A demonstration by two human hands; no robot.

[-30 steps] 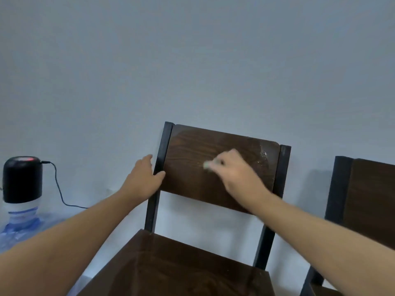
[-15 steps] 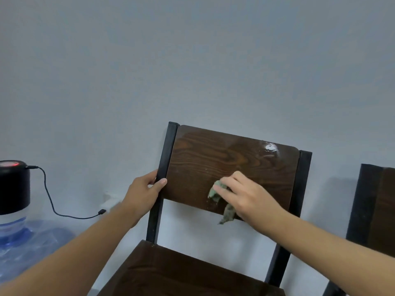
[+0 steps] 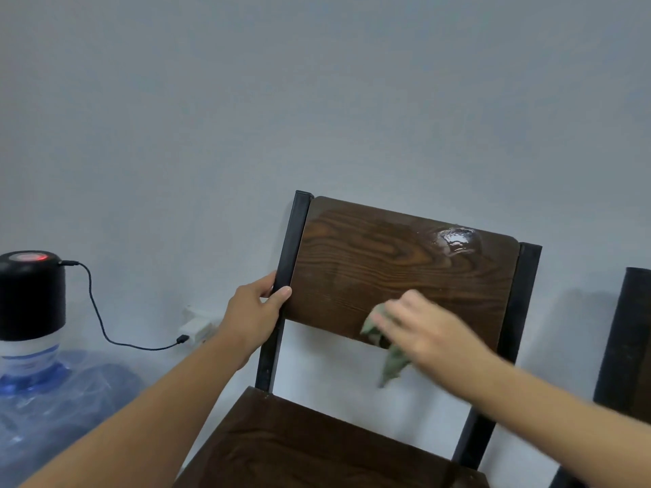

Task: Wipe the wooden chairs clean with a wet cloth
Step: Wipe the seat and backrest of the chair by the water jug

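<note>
A dark wooden chair with black metal posts stands against the wall; its backrest (image 3: 387,262) shows a wet, shiny patch near the top right. My left hand (image 3: 255,313) grips the chair's left post (image 3: 294,237). My right hand (image 3: 422,325) presses a small greenish wet cloth (image 3: 385,350) against the lower edge of the backrest, and a tail of the cloth hangs below the board. The hand and cloth are blurred by motion. The wooden seat (image 3: 317,449) lies below, at the bottom of the view.
A second chair (image 3: 627,339) stands at the right edge, only partly visible. At left, a blue water jug (image 3: 53,399) carries a black pump (image 3: 31,294), with a black cable (image 3: 105,332) running to a white plug (image 3: 197,327) on the wall.
My right hand has slid the cloth from the middle of the backrest down to its lower edge. My left hand has kept its grip on the left post.
</note>
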